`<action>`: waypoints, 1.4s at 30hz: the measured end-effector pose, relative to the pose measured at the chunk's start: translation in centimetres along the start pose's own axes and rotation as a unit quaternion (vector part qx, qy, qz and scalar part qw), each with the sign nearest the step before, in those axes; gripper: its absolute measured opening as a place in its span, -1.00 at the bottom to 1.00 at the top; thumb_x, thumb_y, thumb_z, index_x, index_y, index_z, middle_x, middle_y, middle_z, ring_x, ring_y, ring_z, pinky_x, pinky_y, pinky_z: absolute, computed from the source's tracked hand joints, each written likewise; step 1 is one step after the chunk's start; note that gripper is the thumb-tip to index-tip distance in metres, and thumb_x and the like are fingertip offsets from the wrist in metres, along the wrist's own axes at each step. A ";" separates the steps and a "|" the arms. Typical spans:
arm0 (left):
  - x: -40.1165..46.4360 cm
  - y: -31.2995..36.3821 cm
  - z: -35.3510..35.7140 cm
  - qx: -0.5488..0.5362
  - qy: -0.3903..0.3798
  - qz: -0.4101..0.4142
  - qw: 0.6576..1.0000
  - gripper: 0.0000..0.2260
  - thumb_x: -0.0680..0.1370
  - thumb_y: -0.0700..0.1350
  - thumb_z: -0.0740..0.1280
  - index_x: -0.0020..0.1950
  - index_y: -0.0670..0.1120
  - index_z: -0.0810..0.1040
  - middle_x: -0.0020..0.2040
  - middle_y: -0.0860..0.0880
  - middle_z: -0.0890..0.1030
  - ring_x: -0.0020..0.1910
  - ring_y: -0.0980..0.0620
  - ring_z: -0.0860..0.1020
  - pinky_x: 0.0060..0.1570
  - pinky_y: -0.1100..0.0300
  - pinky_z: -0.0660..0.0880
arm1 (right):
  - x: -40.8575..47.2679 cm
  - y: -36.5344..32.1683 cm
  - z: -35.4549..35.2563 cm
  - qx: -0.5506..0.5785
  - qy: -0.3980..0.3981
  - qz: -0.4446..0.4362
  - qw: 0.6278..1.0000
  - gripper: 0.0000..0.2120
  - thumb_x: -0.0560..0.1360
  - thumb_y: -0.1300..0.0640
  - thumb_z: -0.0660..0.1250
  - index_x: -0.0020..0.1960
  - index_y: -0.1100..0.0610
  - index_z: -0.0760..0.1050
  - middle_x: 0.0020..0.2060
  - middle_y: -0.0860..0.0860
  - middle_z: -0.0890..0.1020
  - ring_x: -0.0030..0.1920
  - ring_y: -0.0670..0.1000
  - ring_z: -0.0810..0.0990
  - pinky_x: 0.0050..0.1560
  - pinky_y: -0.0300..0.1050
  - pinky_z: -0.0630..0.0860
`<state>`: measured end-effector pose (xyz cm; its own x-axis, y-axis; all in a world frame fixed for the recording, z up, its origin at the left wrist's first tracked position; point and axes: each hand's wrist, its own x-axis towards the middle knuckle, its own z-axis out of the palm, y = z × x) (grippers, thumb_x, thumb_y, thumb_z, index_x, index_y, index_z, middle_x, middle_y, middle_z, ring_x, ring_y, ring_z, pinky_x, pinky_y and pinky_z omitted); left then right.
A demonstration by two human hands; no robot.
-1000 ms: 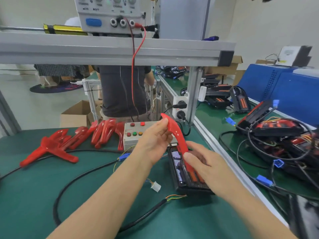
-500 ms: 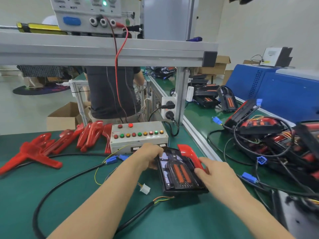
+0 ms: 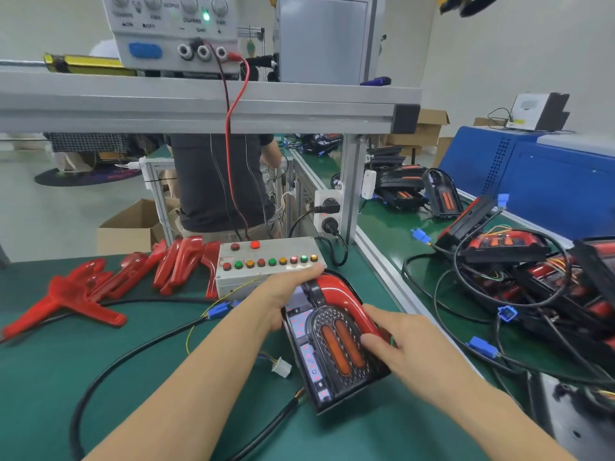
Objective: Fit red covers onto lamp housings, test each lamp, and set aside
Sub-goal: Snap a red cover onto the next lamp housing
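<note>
Left hand (image 3: 286, 294) grips housing (image 3: 332, 347) top edge; right hand (image 3: 402, 344) presses red cover (image 3: 346, 294) down, fingers flat. Button box (image 3: 266, 261) directly behind; spare covers (image 3: 100, 287) at left; cables (image 3: 133, 354) across mat.

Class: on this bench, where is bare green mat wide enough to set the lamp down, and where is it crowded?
Bare mat lies inside the black cable loop left of the forearms, and along the near edge below the lamp housing. Crowded: the red covers at far left, and the tangle of finished lamps and wires at right.

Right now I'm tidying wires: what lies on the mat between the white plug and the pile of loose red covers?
Head view: a thick black cable and a blue plug.
</note>
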<state>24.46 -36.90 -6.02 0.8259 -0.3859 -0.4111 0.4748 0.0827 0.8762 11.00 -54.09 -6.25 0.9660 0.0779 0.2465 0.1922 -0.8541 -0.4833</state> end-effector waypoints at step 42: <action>0.7 2.6 -11.8 0.353 0.491 0.248 0.757 -0.80 0.54 -0.10 0.27 0.07 -0.05 0.65 0.06 -0.13 0.62 0.09 -0.18 0.53 0.07 -0.01 0.49 | -0.2 2.0 1.1 0.438 -0.127 0.318 0.831 -0.69 0.43 0.07 0.41 0.02 0.30 0.65 -0.12 0.19 0.72 -0.16 0.05 0.68 -0.24 -0.09 0.60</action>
<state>29.87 -26.08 -7.03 0.8415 0.4289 0.3285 0.0371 -0.6525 0.7569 11.34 -55.28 -8.19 0.9045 -0.0447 -0.4242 -0.4264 -0.0711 -0.9017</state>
